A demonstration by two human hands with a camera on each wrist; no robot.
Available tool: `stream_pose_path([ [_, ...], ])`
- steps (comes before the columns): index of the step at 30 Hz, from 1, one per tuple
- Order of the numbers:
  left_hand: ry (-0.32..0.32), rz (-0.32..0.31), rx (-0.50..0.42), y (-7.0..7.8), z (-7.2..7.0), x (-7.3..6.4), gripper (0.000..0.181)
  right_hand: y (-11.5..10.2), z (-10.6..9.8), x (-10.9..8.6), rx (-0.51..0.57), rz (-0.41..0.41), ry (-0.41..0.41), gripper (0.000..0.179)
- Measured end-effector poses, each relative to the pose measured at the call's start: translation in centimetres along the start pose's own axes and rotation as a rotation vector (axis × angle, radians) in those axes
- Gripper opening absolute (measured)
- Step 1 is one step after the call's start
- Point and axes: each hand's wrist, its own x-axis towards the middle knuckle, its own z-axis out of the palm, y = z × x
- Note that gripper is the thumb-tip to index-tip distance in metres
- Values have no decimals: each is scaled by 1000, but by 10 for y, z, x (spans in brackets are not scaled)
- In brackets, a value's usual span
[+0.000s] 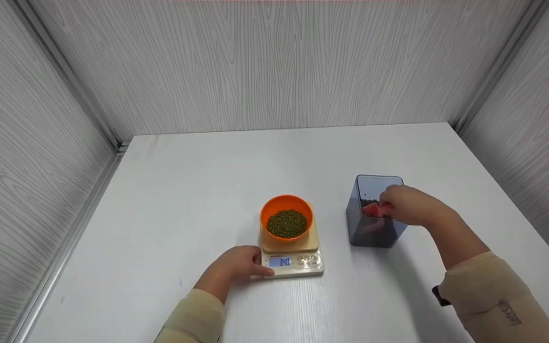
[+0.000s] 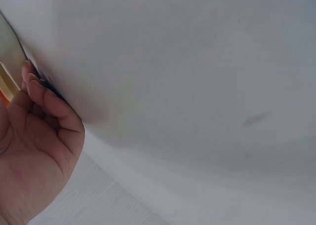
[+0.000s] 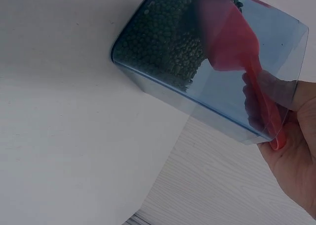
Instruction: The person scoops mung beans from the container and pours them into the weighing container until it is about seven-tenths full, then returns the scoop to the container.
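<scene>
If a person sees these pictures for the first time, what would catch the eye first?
Probably the bright orange bowl of small green beans, on the scale near the centre of the head view. Then the red scoop, which the right hand holds inside the bluish transparent container, to the right of the scale.

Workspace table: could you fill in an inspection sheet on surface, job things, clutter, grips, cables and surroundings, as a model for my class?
Surface: white table, a few faint marks.
Job things: orange bowl of green grains on a kitchen scale, display lit; see-through bluish bin of grains to its right; red scoop inside the bin.
Clutter: nothing seen.
Left grip: holds the scale's near left corner.
Right grip: holds the scoop by its handle.
Cables: nothing seen.
Surroundings: pale wood-grain panels behind and at both sides.
</scene>
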Motion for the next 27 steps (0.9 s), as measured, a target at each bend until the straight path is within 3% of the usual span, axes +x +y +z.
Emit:
stream_pose_path([
  [6, -10, -13, -2, 1, -1, 0, 43, 4, -10, -7, -5, -1, 60, 7],
  [20, -18, -32, -4, 1, -1, 1, 43, 32, -10, -24, 204, 97, 123, 11],
  [27, -10, -24, -10, 1, -1, -1, 42, 40, -8, -34, 290, 75, 192, 9],
])
